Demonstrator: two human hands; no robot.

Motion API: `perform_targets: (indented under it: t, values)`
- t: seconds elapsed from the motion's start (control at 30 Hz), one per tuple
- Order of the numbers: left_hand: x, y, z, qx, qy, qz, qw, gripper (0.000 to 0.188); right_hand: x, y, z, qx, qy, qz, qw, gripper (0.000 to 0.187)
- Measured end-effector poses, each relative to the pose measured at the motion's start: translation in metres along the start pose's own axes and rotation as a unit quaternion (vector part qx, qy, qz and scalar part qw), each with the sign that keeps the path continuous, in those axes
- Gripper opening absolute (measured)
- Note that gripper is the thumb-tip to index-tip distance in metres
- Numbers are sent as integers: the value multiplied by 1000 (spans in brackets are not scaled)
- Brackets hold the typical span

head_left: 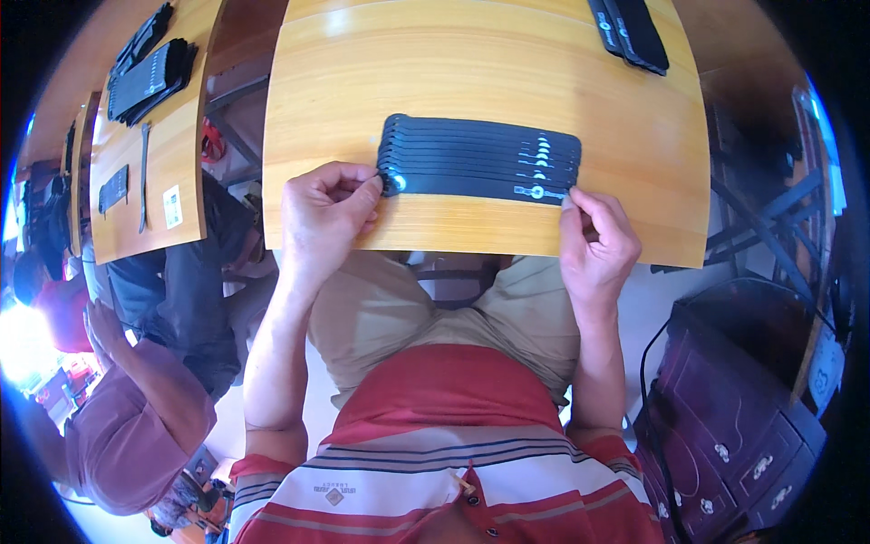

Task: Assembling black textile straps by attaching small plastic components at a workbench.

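Observation:
Several flat black straps with rounded ends lie fanned on the wooden table, overlapping so that only a narrow edge of most of them shows. Small white markings line up near their right ends, and the left ends show a row of small round details. My left hand pinches the left end of the nearest strap between thumb and forefinger. At that strap's right corner, my right hand is closed in a similar pinch. The nearest strap lies along the front of the fan, and its fingertip-covered corners are hidden.
More black straps lie at the table's far right. On a second table to the left stand stacks of black straps, a long thin dark strip and a white label. Another person sits there. A dark drawer cabinet is at right.

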State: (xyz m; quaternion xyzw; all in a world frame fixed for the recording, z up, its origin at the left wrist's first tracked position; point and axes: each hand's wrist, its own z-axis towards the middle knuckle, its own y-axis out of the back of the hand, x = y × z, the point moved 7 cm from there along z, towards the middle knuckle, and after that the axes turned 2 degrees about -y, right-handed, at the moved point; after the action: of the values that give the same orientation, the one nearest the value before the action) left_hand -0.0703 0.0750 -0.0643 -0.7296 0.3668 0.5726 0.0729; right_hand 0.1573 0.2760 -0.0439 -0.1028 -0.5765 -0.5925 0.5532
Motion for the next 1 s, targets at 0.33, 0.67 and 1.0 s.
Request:
perform_targets:
  t: [0.33,0.67,1.0]
  values:
    - [-5,-2,-1,-5,-3,8,1000,11,4,2,1,-8,27,2,1000,12]
    - [-8,-3,1,-3,-28,35,999,9,8,1,4,15,6,-25,1000,11]
    - [-7,2,6,12,-53,105,993,11,13,3,5,41,32,-72,996,10]
